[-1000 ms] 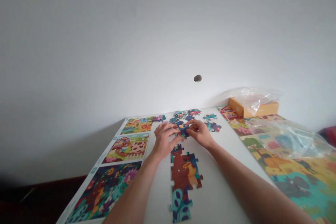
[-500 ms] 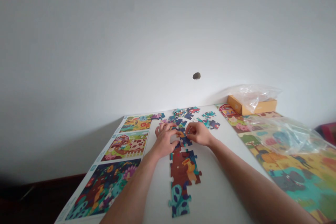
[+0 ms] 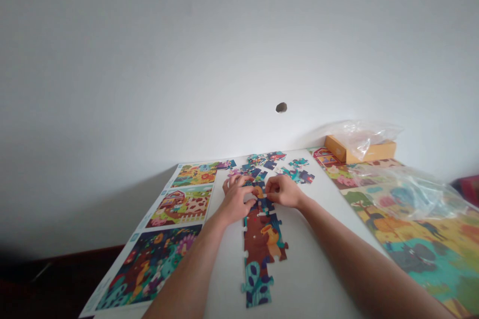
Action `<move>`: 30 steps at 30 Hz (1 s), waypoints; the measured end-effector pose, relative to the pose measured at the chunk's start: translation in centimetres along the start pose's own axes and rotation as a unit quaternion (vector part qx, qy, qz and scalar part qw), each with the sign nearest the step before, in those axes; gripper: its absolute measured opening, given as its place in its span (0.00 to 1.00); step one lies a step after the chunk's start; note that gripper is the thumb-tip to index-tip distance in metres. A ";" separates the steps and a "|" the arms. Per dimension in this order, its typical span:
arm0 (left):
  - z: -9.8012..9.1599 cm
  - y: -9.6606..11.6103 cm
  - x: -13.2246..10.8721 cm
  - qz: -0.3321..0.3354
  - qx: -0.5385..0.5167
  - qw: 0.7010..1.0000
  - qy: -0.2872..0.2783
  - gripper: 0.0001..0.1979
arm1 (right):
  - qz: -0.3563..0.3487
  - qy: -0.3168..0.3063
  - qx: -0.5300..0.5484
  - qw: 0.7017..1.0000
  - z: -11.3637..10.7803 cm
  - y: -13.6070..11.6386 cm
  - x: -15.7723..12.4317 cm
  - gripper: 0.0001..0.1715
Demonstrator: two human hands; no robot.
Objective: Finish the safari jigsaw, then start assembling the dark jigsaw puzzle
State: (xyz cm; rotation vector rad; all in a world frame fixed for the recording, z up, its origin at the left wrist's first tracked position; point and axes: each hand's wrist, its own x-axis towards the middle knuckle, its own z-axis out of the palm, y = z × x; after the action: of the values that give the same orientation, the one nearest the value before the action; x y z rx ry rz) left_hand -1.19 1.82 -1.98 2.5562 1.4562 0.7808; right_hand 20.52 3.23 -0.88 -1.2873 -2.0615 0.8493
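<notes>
Where the left margin of the white tabletop (image 3: 303,269) begins, a printed sheet (image 3: 153,264) lies flat, showing three scenes in a column. To its right is the left hand (image 3: 237,199), palm down, fingers bent and thumb spread away from them, fingertips at the left edge of the dark upper puzzle section (image 3: 261,192). This section sits between the hands, at the far end of the brown and teal puzzle strip (image 3: 256,239), which extends toward the viewer. Beyond the hands, loose puzzle pieces (image 3: 270,165) lie near the wall (image 3: 209,84). The right hand (image 3: 283,192) is curled, thumb and index finger at the section's right edge; whether they pinch it cannot be determined. Farther right, a yellow box (image 3: 381,152) bears a clear bag (image 3: 359,132) and stands on a large animal print (image 3: 415,264), partly covered by crumpled clear plastic (image 3: 422,199).
</notes>
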 end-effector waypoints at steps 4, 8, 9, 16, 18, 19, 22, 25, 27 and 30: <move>0.1 0.0 0.0 -0.001 0.001 1.000 0.000 0.04 | 0.009 -0.013 0.015 1.000 0.1 0.3 0.1 0.07; 0.1 0.0 0.0 0.004 0.002 1.000 -0.001 0.05 | 0.004 -0.018 -0.004 1.000 -0.1 0.0 -0.1 0.07; 0.1 0.0 0.0 0.003 0.002 1.000 -0.002 0.05 | 0.002 -0.018 -0.013 1.000 -0.1 -0.1 -0.1 0.07; -0.1 0.2 0.0 0.003 -0.007 1.000 -0.003 0.06 | -0.013 -0.021 -0.062 0.998 -0.4 -0.6 -0.3 0.08; -0.1 0.2 0.0 0.005 -0.010 1.000 -0.003 0.06 | -0.023 -0.022 -0.072 0.997 -0.4 -0.6 -0.3 0.09; -0.1 0.2 0.0 0.005 -0.011 1.000 -0.002 0.07 | -0.029 -0.024 -0.076 0.996 -0.4 -0.6 -0.3 0.10; -0.2 0.2 -0.1 0.004 -0.015 1.000 -0.003 0.07 | -0.037 -0.027 -0.088 0.995 -0.4 -0.6 -0.4 0.11; -0.3 0.1 -0.1 0.009 -0.029 1.000 -0.007 0.06 | -0.036 -0.028 -0.101 0.994 -0.6 -0.9 -0.5 0.11; -0.3 0.1 -0.1 0.011 -0.037 0.999 -0.009 0.04 | -0.032 -0.031 -0.112 0.993 -0.8 -1.0 -0.5 0.11; -0.4 0.1 -0.1 0.010 -0.040 0.999 -0.018 0.04 | -0.026 -0.034 -0.119 0.992 -0.8 -1.1 -0.5 0.11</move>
State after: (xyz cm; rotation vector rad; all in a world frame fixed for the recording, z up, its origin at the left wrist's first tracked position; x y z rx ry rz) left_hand -1.30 1.60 -1.67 2.5155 1.3623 0.7760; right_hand 20.75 2.57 0.39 -1.3366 -2.2954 0.6457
